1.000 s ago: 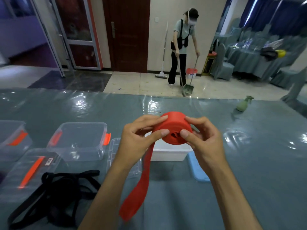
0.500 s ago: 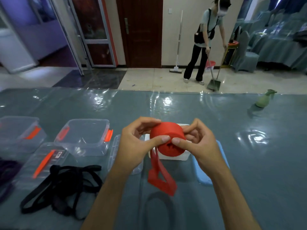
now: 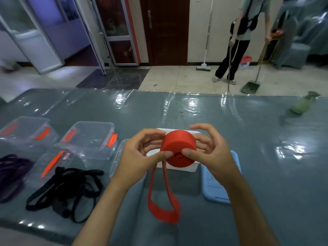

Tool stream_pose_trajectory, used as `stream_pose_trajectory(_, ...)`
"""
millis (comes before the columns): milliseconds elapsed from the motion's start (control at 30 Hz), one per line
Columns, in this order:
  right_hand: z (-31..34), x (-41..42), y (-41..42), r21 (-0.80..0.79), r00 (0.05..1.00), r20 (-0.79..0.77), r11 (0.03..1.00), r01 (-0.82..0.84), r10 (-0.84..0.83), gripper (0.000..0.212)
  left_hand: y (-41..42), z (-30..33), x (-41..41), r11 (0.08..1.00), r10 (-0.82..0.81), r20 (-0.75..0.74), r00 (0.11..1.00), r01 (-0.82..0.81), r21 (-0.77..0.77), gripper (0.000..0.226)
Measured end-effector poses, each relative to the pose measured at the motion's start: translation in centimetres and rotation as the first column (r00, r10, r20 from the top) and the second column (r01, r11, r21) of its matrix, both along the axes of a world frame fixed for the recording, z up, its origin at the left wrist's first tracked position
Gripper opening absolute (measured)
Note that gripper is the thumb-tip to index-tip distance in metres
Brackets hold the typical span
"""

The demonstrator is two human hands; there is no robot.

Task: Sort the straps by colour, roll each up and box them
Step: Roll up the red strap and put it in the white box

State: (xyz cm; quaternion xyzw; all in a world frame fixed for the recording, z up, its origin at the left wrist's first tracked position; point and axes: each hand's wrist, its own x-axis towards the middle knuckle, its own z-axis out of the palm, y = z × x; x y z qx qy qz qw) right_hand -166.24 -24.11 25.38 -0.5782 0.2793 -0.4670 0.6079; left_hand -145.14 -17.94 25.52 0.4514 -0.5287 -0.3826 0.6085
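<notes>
The table (image 3: pixel 230 125), under a shiny grey-blue cover, carries everything; held up over it, just in front of the white box (image 3: pixel 179 168), is the red strap (image 3: pixel 177 148), most of it wound into a fat roll; both hands are clamped on that roll, the left hand (image 3: pixel 142 153) with its thumb on the near face and its fingers curled over the top and back, the right hand (image 3: pixel 211 151) likewise with its thumb pressed beside the centre and its fingers arched over the far side; a loop of loose tail hangs from the roll's lower left edge toward the table.

To finish this step well, I judge the thumbs should keep pressing the near face so the core does not telescope out; the fingers should turn the roll toward the tail, taking it up under light tension with its edges flush; the end needs pinning before the roll goes down into the white box, or it will likely spring open.

Counted, largest first: one table; three boxes, being two clear boxes with orange clips at the left (image 3: pixel 26 132) (image 3: pixel 90 139) and the white one; three lids, one blue lid (image 3: pixel 216 185) on the right and two clear lids, one (image 3: pixel 51 162) by the piles and one (image 3: pixel 119 155) behind the left wrist; one black strap pile (image 3: pixel 71 190) and one purple strap pile (image 3: pixel 12 174) at the left edge, the straps in each too tangled to count; one red strap in hand.
</notes>
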Motion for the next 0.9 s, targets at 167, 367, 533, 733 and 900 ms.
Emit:
stream_pose_trajectory(167, 0.5, 0.9, 0.2, -0.033, 0.986, 0.141, 0.995, 0.091, -0.086, 0.036, -0.6, -0.6, -2.4, 0.992, 0.071, -0.210, 0.975, -0.092, -0.091, 0.044)
stream_pose_trajectory(367, -0.7, 2.4, 0.5, 0.060, 0.998, -0.042, 0.997, 0.047, -0.044, 0.052, -1.5, -0.7, -0.6, 0.990, 0.123, -0.230, 0.965, -0.136, -0.042, 0.035)
stream_pose_trajectory(533, -0.2, 4.2, 0.1, -0.103, 0.988, -0.004, 0.983, 0.155, -0.156, 0.048, -2.3, -1.1, 3.0, 0.995, -0.049, -0.039, 0.998, 0.045, -0.087, 0.033)
stream_pose_trajectory(733, -0.4, 6.6, -0.2, -0.031, 0.982, -0.108, 0.988, 0.154, -0.157, 0.043, -3.3, -1.5, 7.3, 0.996, -0.093, -0.086, 0.992, 0.094, 0.009, 0.045)
stream_pose_trajectory(900, 0.6, 7.7, -0.6, -0.129, 0.987, -0.041, 0.980, 0.149, -0.156, 0.050, -3.7, -1.3, 7.9, 0.990, -0.141, -0.140, 0.980, 0.139, -0.027, 0.038)
